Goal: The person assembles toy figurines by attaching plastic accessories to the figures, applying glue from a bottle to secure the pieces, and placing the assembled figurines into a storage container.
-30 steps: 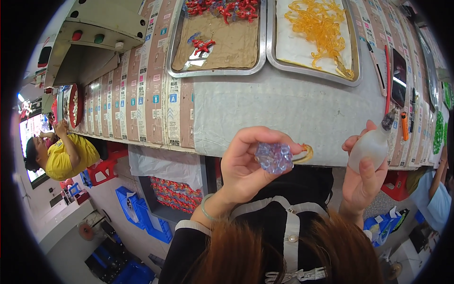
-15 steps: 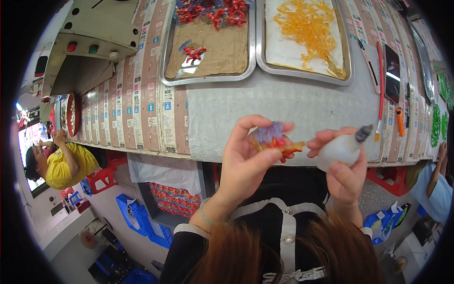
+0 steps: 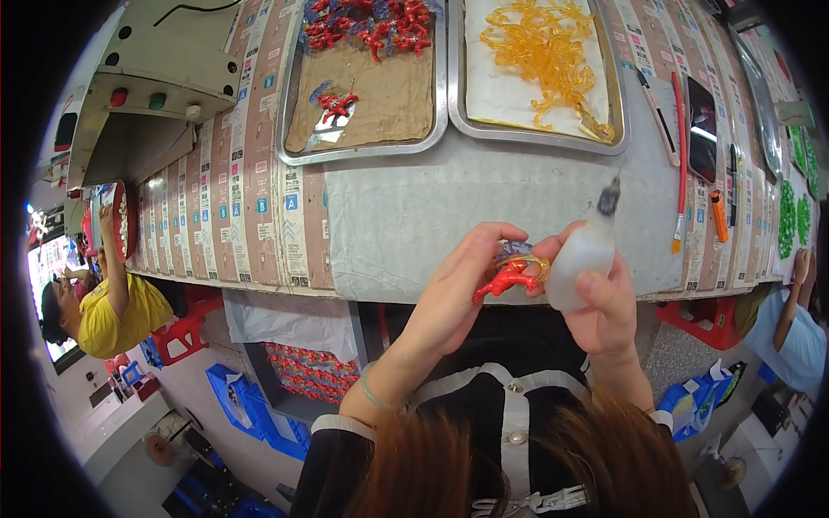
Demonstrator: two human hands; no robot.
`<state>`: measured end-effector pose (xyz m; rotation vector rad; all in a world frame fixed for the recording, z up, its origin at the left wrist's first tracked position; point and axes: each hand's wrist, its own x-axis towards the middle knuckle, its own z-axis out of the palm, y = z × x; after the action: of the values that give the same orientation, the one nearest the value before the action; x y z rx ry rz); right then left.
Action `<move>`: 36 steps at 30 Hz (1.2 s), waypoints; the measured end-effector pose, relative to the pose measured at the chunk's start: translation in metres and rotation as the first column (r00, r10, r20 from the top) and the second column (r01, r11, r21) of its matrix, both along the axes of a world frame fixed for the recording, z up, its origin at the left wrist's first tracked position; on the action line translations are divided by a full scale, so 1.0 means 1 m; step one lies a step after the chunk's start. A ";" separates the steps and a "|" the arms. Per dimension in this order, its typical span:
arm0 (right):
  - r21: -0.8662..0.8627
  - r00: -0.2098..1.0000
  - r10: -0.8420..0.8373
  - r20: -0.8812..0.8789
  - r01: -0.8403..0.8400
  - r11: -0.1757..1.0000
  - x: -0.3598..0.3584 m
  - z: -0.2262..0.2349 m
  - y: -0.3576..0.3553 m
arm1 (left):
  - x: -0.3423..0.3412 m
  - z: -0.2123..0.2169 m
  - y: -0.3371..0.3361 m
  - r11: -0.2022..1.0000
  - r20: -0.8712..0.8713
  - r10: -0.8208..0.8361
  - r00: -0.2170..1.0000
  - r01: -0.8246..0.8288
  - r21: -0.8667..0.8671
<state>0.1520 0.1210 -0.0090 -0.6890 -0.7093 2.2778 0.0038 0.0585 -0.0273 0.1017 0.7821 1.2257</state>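
Note:
My left hand (image 3: 462,289) pinches a small toy piece (image 3: 509,272) made of a red figure, a yellow ring and a bluish clear part, held above the table's near edge. My right hand (image 3: 600,298) grips a small translucent white squeeze bottle (image 3: 580,252) with a dark nozzle pointing up and away. The thumb of my right hand touches the toy piece, so both hands meet at it. Beyond my hands lie a metal tray (image 3: 363,147) with red figures on brown paper and a second metal tray (image 3: 537,134) holding yellow rings.
The grey table (image 3: 414,216) has a strip of printed labels at its left. Brushes, a red stick, a phone (image 3: 701,116) and an orange tool (image 3: 719,216) lie at the right. A person in yellow (image 3: 108,311) sits at the far left, another person (image 3: 799,332) at the right.
My hands have drawn together: the bottle moved left and up to the toy piece. The piece turned from showing its bluish clear side to showing the red figure and yellow ring.

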 end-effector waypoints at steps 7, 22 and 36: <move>-0.252 0.988 -0.150 -0.019 0.141 0.958 0.002 0.005 0.003 | 0.003 0.003 -0.003 0.897 -0.551 0.243 0.799 0.031 0.441; 0.598 0.778 -0.429 0.460 0.085 0.797 0.026 0.024 -0.006 | 0.002 0.013 -0.013 0.981 -0.347 0.192 0.918 -0.179 0.069; 0.946 0.744 -0.606 0.281 -0.110 0.304 0.030 0.028 -0.004 | 0.012 0.016 -0.015 0.965 -0.757 0.262 0.599 -0.167 0.203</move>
<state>0.1825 0.1174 0.0188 -0.8208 -1.8571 0.8781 0.0156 0.0440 -0.0112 0.6988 1.5274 1.4623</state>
